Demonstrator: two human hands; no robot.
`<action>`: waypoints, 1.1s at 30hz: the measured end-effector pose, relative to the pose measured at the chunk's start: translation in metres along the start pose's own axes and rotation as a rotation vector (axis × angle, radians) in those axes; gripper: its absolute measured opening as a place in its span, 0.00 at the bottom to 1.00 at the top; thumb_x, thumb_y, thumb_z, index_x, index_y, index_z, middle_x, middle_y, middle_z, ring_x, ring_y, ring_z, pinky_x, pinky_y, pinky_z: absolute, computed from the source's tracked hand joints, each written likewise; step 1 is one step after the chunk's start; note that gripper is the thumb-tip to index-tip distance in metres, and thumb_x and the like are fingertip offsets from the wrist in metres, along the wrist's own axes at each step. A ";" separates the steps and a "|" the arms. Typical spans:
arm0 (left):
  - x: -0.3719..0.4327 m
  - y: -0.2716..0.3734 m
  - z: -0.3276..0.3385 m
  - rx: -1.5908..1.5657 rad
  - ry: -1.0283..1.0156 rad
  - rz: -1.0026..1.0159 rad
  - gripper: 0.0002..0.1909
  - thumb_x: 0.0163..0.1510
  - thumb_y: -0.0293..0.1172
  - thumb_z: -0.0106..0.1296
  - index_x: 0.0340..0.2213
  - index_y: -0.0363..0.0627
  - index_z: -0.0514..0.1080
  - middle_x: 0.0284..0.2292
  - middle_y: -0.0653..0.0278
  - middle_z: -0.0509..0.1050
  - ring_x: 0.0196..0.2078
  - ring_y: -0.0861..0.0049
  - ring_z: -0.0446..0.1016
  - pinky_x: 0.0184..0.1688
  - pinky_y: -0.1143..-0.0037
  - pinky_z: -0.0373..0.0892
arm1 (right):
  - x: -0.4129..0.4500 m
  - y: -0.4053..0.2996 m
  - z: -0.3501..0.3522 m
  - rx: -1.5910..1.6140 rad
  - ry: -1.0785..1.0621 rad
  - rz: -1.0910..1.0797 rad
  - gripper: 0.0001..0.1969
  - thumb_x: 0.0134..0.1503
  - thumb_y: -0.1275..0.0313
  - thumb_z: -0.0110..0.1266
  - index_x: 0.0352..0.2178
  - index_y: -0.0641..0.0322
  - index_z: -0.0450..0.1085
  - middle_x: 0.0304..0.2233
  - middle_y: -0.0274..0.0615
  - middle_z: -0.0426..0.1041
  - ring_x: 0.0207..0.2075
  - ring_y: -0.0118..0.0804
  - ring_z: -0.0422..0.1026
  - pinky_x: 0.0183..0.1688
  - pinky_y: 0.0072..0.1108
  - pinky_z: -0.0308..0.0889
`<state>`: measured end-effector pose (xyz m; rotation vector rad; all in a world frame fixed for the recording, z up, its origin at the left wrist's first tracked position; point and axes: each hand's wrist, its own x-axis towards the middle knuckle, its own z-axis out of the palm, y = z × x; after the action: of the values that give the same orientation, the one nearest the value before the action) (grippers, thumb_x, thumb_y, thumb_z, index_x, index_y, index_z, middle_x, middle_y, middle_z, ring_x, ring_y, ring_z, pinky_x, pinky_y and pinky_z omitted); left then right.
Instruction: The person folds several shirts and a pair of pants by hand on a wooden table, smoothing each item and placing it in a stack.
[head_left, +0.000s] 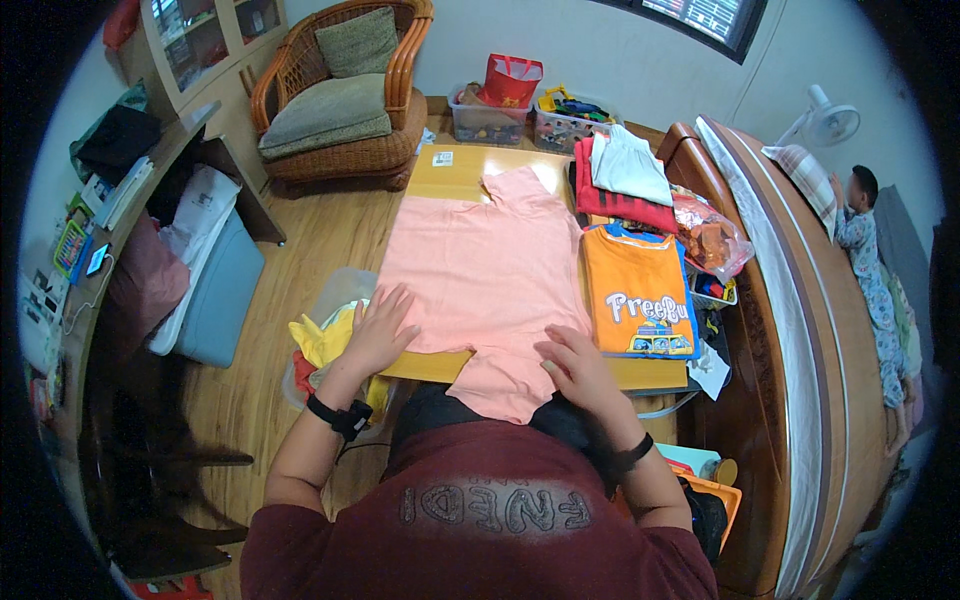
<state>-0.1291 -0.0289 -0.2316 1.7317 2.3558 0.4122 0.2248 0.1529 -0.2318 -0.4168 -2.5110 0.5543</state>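
Note:
A pink short-sleeved shirt (480, 262) lies spread flat on a wooden table (442, 180), its collar end to the right and its hem to the left. One sleeve hangs over the near edge towards my lap. My left hand (381, 330) rests on the near hem corner, fingers spread. Over the near sleeve and shoulder is my right hand (577, 367), fingers loosely bent; whether it touches the cloth I cannot tell. Just right of the shirt lies a folded orange T-shirt (637, 285) on a blue garment. Behind it, folded pale shorts (630, 165) top a stack with red clothing (622, 204).
A plastic tub of clothes (322, 330) stands on the floor at left. A bed (810, 337) with a person (862, 225) on it runs along the right. Beyond the table are a rattan armchair (337, 97) and toy bins (491, 124). A desk (97, 270) lines the left.

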 end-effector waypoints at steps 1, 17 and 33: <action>-0.001 0.000 0.001 0.019 -0.007 -0.018 0.36 0.62 0.51 0.47 0.66 0.49 0.57 0.69 0.57 0.52 0.73 0.54 0.43 0.69 0.46 0.40 | -0.004 -0.007 -0.005 0.035 -0.023 0.015 0.17 0.55 0.69 0.59 0.47 0.57 0.74 0.54 0.51 0.71 0.56 0.57 0.68 0.59 0.41 0.63; 0.001 0.060 0.038 0.089 0.218 0.254 0.29 0.62 0.54 0.48 0.59 0.56 0.68 0.65 0.60 0.61 0.68 0.56 0.55 0.67 0.47 0.46 | -0.015 -0.039 0.009 -0.350 -0.119 -0.092 0.34 0.50 0.74 0.58 0.60 0.36 0.67 0.63 0.40 0.64 0.62 0.52 0.63 0.63 0.54 0.54; -0.005 0.056 0.028 0.088 0.191 0.328 0.31 0.61 0.57 0.49 0.60 0.56 0.68 0.64 0.58 0.62 0.68 0.55 0.55 0.68 0.49 0.47 | -0.027 -0.005 0.008 0.267 -0.140 0.037 0.20 0.57 0.58 0.49 0.49 0.45 0.77 0.51 0.34 0.78 0.60 0.51 0.69 0.69 0.54 0.42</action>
<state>-0.0686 -0.0148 -0.2396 2.2218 2.2410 0.5522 0.2415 0.1353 -0.2467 -0.3338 -2.5165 0.9491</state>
